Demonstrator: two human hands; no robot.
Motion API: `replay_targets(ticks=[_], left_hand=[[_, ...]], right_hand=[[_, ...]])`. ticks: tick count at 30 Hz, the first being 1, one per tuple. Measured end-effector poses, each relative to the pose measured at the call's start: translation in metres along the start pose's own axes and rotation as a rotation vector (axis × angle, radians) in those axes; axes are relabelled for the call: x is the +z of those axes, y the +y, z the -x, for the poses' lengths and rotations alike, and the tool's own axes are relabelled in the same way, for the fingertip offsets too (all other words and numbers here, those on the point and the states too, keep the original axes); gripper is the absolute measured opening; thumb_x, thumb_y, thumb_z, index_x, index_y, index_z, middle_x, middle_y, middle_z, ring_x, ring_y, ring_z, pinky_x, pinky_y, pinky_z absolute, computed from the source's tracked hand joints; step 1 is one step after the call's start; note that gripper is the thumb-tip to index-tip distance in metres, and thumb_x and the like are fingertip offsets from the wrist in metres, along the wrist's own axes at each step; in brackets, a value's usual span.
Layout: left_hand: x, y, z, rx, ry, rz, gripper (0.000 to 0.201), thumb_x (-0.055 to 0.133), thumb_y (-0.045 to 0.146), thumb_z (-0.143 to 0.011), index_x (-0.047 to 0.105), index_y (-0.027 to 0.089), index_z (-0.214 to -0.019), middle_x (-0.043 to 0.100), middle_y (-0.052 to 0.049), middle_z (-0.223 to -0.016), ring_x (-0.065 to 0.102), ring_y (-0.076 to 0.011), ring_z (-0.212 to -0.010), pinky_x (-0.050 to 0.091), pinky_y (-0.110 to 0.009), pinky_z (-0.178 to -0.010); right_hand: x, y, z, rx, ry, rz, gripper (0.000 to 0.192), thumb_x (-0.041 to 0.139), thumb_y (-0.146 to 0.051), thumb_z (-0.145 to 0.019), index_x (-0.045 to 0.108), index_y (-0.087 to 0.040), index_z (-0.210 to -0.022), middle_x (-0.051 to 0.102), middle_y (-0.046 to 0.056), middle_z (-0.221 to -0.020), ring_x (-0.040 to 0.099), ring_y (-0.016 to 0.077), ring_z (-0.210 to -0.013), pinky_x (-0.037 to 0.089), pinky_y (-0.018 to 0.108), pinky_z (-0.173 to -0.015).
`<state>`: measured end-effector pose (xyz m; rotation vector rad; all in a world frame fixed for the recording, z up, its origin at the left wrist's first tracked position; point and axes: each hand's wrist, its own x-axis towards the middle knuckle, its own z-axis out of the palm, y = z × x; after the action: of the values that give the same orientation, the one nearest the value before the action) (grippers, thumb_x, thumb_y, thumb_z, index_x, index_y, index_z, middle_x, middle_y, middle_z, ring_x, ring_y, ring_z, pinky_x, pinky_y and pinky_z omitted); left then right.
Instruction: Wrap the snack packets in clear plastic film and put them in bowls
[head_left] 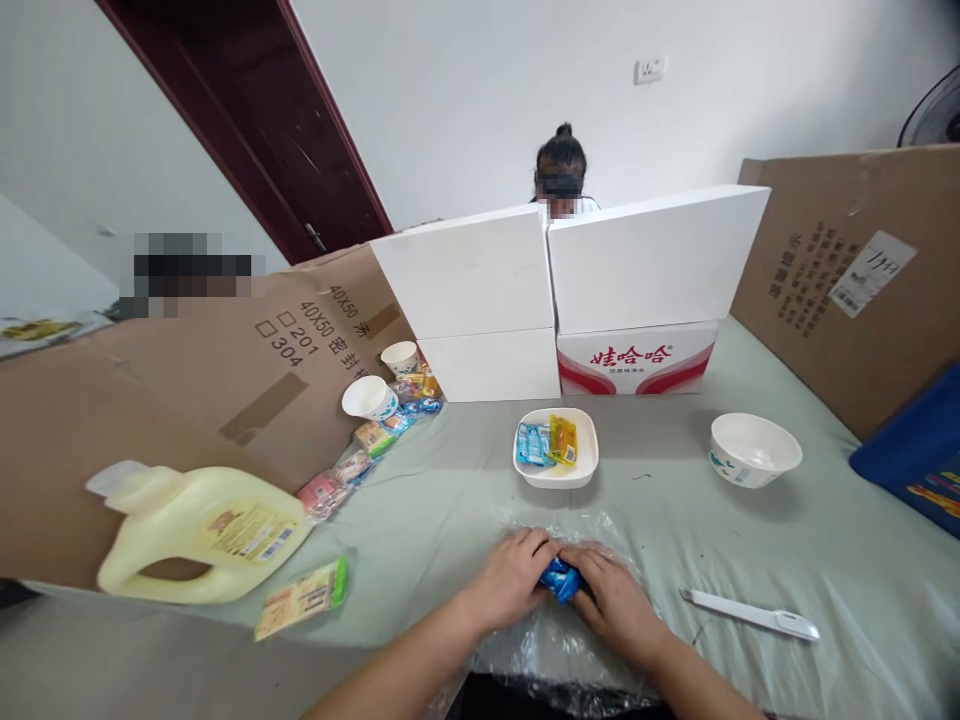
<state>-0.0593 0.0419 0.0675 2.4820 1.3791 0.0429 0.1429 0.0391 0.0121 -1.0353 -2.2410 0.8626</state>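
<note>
Left hand (510,580) and right hand (611,600) both pinch one small blue packet (561,580) between fingertips, over crinkled clear plastic wrap (570,650) at the table's (450,500) near edge. Packet looks light, soft, slick foil; probably best gripped at the crimped ends. Yellow jug (202,530) lies at the left edge, square dish (556,470) with packets mid-table, white bowl (754,450) further right, white knife (750,612) near the right hand.

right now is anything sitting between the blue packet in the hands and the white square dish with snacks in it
Nothing visible does. Both hands, left hand and right hand, hold the blue packet over a clear plastic bag. Only the bag's crinkled far edge and bare green table cover lie between it and the white dish.
</note>
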Motion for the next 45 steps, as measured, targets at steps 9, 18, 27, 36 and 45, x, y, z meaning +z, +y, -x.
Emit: replay_targets(ticks=[9, 18, 27, 36, 45], left_hand=[[-0.101, -0.022, -0.025, -0.081, 0.252, 0.18, 0.042, 0.065, 0.027, -0.082, 0.057, 0.022, -0.123, 0.064, -0.005, -0.119, 0.061, -0.0222, -0.106, 0.045, -0.031, -0.092], [-0.08, -0.052, -0.114, -0.091, 0.097, -0.044, 0.037, 0.073, 0.028, -0.075, 0.065, 0.024, -0.111, 0.068, -0.007, -0.108, 0.06, -0.028, -0.105, 0.043, -0.041, -0.095], [-0.048, -0.03, -0.058, 0.046, 0.334, -0.049, 0.028, 0.045, 0.022, -0.092, 0.061, 0.016, -0.114, 0.06, -0.012, -0.115, 0.053, -0.0242, -0.111, 0.041, -0.04, -0.098], [0.041, -0.019, 0.004, 0.006, 0.175, -0.052, 0.071, 0.06, 0.05, -0.083, 0.036, 0.025, -0.145, 0.028, -0.011, -0.154, 0.014, -0.0389, -0.143, 0.019, -0.064, -0.11], [0.024, -0.029, 0.048, -0.004, 0.342, 0.08, 0.044, 0.047, 0.037, -0.093, 0.048, 0.021, -0.134, 0.041, -0.014, -0.145, 0.027, -0.0322, -0.139, 0.026, -0.055, -0.111]], right_hand=[[-0.003, -0.007, 0.001, 0.066, -0.016, 0.089, 0.038, 0.051, -0.025, -0.086, 0.057, -0.017, -0.123, 0.061, 0.01, -0.125, 0.051, 0.0234, -0.12, 0.034, 0.042, -0.108], [-0.005, -0.011, 0.0, 0.043, -0.056, 0.178, 0.032, 0.052, -0.027, -0.083, 0.064, -0.021, -0.112, 0.055, 0.008, -0.134, 0.044, 0.0265, -0.129, 0.03, 0.049, -0.11], [-0.004, -0.011, 0.001, 0.018, -0.05, 0.248, 0.03, 0.051, -0.027, -0.085, 0.064, -0.022, -0.111, 0.056, 0.007, -0.133, 0.042, 0.027, -0.13, 0.03, 0.048, -0.109], [0.001, 0.008, -0.005, 0.311, 0.033, 0.487, 0.098, 0.066, -0.07, -0.063, 0.038, -0.022, -0.144, 0.024, 0.014, -0.155, 0.001, 0.0473, -0.141, 0.001, 0.071, -0.106], [-0.056, 0.027, 0.064, 0.129, 0.128, 0.473, 0.066, 0.052, -0.055, -0.086, 0.041, -0.021, -0.142, 0.037, 0.013, -0.15, 0.024, 0.033, -0.141, 0.026, 0.057, -0.111]])
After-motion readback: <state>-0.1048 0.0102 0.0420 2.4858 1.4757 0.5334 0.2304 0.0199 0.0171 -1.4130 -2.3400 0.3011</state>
